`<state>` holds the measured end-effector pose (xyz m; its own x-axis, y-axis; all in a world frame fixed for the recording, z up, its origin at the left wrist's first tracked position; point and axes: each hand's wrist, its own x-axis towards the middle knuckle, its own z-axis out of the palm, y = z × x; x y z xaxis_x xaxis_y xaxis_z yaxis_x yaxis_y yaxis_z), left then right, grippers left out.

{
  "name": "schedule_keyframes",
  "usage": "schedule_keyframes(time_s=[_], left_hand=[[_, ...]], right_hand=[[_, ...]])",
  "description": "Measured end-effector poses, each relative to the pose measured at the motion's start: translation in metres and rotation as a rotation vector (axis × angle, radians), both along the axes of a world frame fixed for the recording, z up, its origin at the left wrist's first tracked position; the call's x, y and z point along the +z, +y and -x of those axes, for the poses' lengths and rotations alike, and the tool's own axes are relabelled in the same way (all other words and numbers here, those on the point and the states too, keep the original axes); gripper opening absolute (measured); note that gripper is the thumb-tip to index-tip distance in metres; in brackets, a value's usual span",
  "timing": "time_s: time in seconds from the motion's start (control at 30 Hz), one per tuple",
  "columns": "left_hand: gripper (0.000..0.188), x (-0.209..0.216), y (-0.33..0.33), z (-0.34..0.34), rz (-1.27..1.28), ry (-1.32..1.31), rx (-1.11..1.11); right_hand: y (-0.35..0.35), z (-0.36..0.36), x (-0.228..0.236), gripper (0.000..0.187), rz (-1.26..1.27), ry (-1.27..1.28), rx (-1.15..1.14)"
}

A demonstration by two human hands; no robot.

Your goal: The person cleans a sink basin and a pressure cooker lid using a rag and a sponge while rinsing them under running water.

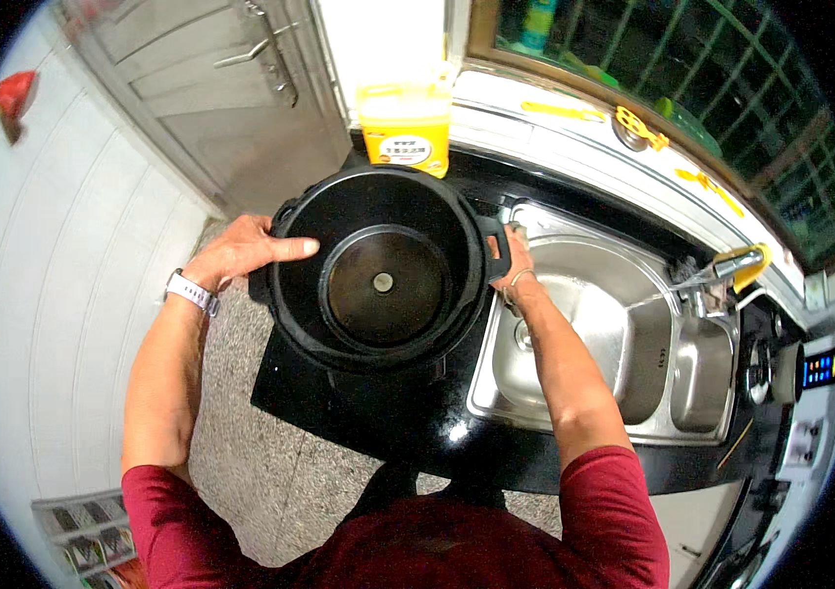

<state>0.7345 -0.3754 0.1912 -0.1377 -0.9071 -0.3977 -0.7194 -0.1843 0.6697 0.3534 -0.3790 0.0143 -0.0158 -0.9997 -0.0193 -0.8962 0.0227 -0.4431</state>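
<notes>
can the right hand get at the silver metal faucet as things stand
Probably not right now: the right hand seems to be holding the round black pot by its side handle. Once freed, the way over the stainless steel sink to the faucet looks clear.

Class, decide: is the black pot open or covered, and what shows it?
Open. No lid covers the black pot; its inside shows down to the pale round disc at its floor's centre.
</notes>
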Motion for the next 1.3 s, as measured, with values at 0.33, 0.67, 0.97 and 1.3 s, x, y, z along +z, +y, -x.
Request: schedule_keyframes(time_s=[0.33,0.67,0.97,1.3], left_hand=[[0.054,-0.01,0.038,-0.035,-0.013,0.09,0.113],[0.049,0.005,0.143,-0.084,-0.045,0.202,0.54],[0.039,-0.004,0.161,-0.095,0.018,0.145,0.652],[0.038,-0.002,0.162,-0.095,0.075,0.083,0.656]], right_hand=[[0.013,0.016,0.05,0.027,-0.174,-0.63,-0.079],[0.041,-0.036,-0.016,0.065,0.172,0.149,0.644],[-0.035,-0.041,-0.03,0.055,0.241,0.115,0.097],[-0.102,-0.191,-0.043,0.044,0.353,0.013,0.507]])
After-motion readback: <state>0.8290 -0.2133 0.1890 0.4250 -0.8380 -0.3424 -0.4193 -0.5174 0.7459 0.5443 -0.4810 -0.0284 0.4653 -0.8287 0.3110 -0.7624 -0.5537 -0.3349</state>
